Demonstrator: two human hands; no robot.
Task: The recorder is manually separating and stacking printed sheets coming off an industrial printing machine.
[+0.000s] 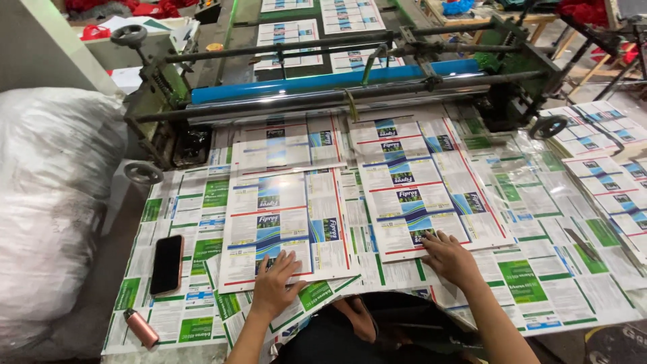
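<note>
Head view: my left hand lies flat and open on the left stack of printed sheets, my right hand on the right stack at two o'clock; neither grips. Both stacks look squared, not lifted off the table.

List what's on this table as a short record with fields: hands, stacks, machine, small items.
left hand: flat on the left stack of printed sheets
right hand: flat on the right stack of printed sheets
machine: blue roller and metal bars behind the stacks
small items: black phone and pink lighter left of the hands
far left: big white sack
</note>
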